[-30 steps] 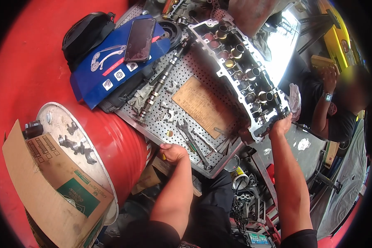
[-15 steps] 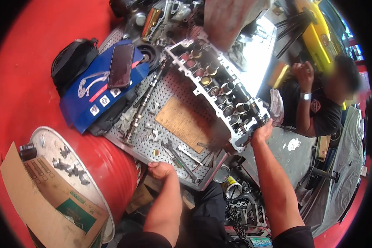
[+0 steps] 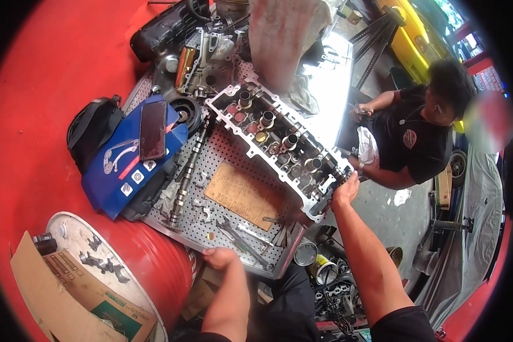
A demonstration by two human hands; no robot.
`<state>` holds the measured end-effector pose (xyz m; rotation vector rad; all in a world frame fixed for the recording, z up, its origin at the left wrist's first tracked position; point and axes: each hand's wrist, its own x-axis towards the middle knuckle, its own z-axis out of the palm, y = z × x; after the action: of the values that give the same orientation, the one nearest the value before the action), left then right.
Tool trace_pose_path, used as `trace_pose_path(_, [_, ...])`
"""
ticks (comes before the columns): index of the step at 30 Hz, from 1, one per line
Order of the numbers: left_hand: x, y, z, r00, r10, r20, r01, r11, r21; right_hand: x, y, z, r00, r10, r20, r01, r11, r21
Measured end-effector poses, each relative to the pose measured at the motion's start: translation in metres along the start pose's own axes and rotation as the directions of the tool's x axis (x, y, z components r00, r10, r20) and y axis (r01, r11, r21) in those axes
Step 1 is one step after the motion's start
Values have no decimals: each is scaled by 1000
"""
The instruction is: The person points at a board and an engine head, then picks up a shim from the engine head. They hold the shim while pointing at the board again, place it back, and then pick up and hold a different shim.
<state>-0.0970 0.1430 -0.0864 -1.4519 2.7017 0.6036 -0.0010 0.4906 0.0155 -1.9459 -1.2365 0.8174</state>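
A cylinder head (image 3: 279, 145) with exposed valve gear lies slanted across a perforated metal tray (image 3: 222, 151). My right hand (image 3: 346, 191) is closed around its near right end. At the tray's front edge, my left hand (image 3: 219, 257) is curled over the rim; its fingertips are partly hidden. Just beyond that hand lie wrenches (image 3: 242, 242). A camshaft (image 3: 182, 185) rests along the tray's left side, with small bearing caps (image 3: 205, 211) beside it. Between camshaft and cylinder head sits a stained wooden board (image 3: 242, 194).
Left of the tray are a phone (image 3: 153, 130) on a blue box (image 3: 117, 176) and a black bag (image 3: 94, 128). A red drum (image 3: 165, 268) bears metal parts and a cardboard box (image 3: 80, 296). At right, a co-worker (image 3: 422, 131) holds something small. Engine parts crowd the far end.
My view has shifted, so the tray appears farther left and lower. Both my hands keep their places. The co-worker has lowered a raised hand and leaned closer to the bench.
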Motion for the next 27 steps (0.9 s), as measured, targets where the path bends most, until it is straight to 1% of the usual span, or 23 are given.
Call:
trace_pose_path(1, [-1,3,-3,999,-30,38,30,1000,-4,-1,-1,0,1000,-6,4,6,1000,6])
trace_pose_path(4, [-3,6,-7,999,-27,38,28,1000,-11,-3,-1,0,1000,7,12,-8,999,43])
trace_pose_path(7, [-4,8,-8,999,-16,36,16,1000,-7,4,3,0,1000,5,20,-4,1000,-29])
trace_pose_path(11, [-7,12,-14,998,-14,66,13,1000,9,3,3,0,1000,-12,26,12,1000,-10])
trace_pose_path(17, [2,-1,1,999,-18,27,18,1000,23,-5,-7,-4,1000,-8,24,9,999,-50])
trace_pose_path(21, [9,-11,12,1000,-11,4,11,997,72,-5,-6,-3,1000,-16,8,16,1000,-6])
trace_pose_path(24, [6,-5,6,999,-35,33,32,995,90,-3,-5,-2,1000,-4,12,4,1000,-5])
trace_pose_path(27, [13,-15,19,1000,-26,13,24,996,80,-7,-9,-3,1000,-25,-5,25,999,-26])
